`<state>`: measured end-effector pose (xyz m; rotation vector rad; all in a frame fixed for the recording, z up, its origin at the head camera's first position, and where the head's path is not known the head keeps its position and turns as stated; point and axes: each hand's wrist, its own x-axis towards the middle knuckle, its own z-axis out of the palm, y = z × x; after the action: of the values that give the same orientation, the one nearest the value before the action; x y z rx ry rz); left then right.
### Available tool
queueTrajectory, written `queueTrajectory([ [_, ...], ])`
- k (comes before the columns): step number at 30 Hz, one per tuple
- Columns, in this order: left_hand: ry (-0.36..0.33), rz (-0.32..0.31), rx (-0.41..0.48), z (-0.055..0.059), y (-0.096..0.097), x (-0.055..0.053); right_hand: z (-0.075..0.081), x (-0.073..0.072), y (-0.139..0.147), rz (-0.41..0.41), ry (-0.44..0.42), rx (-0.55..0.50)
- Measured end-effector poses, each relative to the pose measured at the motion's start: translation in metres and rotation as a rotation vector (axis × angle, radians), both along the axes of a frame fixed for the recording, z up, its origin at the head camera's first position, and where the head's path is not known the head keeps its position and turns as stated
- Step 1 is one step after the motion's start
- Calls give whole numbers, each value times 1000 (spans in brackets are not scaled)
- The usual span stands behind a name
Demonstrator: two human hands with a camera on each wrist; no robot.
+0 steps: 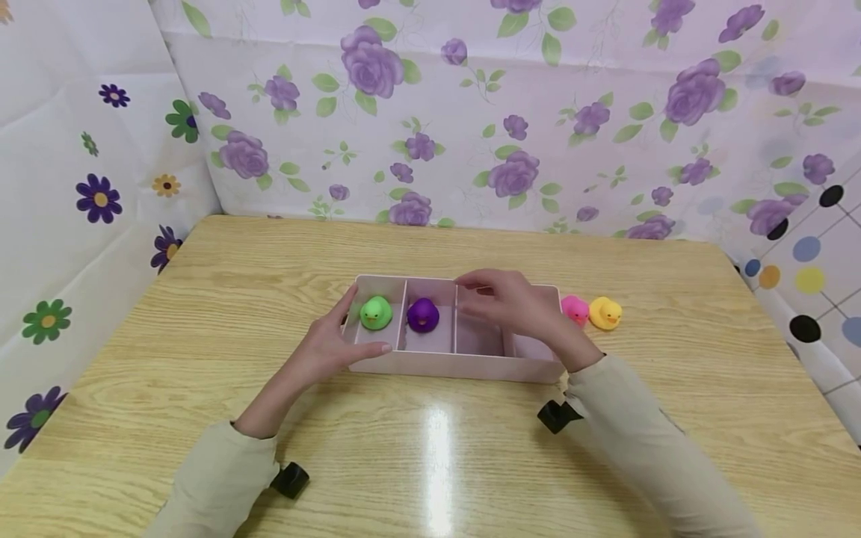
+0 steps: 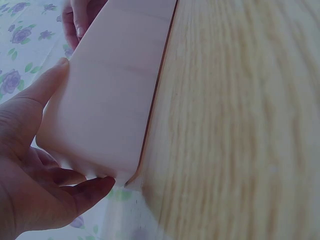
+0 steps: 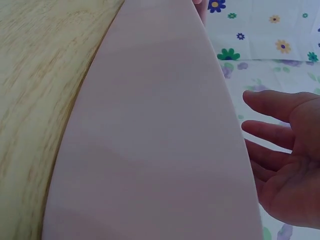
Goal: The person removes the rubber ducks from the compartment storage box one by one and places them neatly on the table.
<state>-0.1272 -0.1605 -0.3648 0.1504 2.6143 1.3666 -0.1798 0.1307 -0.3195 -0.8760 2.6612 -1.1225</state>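
Floral cloth hangs behind and to both sides of a pale wooden table (image 1: 202,359), and on it, straight ahead of you, sits a pink tray (image 1: 457,365) divided into four compartments side by side. Its long axis runs left to right across your view. Your left hand (image 1: 336,340) is at the tray's left end: the thumb lies along the near wall, the fingers reach around the end toward the far corner, and the left wrist view shows thumb and fingers spread apart with the tray's end wall between them, so the hand braces or lightly grips that end. Your right hand (image 1: 514,302) hovers over the tray's right half, above the third and fourth compartments, fingers (image 3: 270,102) loosely apart and slightly bent, holding nothing; whether the fingertips touch the far rim you cannot tell. A green duck (image 1: 375,312) sits in the leftmost compartment, beside your left fingers, and a purple duck (image 1: 423,314) in the second. The two right compartments look empty where your hand does not hide them. Outside the tray, just past its right end, a pink duck (image 1: 575,308) and a yellow duck (image 1: 605,313) stand touching each other on the table; they lie to the right of your right hand, which is much the nearer of the two.
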Motion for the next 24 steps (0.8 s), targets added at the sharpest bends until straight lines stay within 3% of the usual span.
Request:
queueTrajectory([
  [5, 9, -2, -4, -1, -1, 0, 3, -2, -10, 44, 24, 17],
  [17, 19, -4, -4, 0, 0, -2, 2, -12, -35, 120, -31, 84],
  [24, 17, -12, 6, -2, -1, -1, -1, -12, -48, 124, -29, 94],
])
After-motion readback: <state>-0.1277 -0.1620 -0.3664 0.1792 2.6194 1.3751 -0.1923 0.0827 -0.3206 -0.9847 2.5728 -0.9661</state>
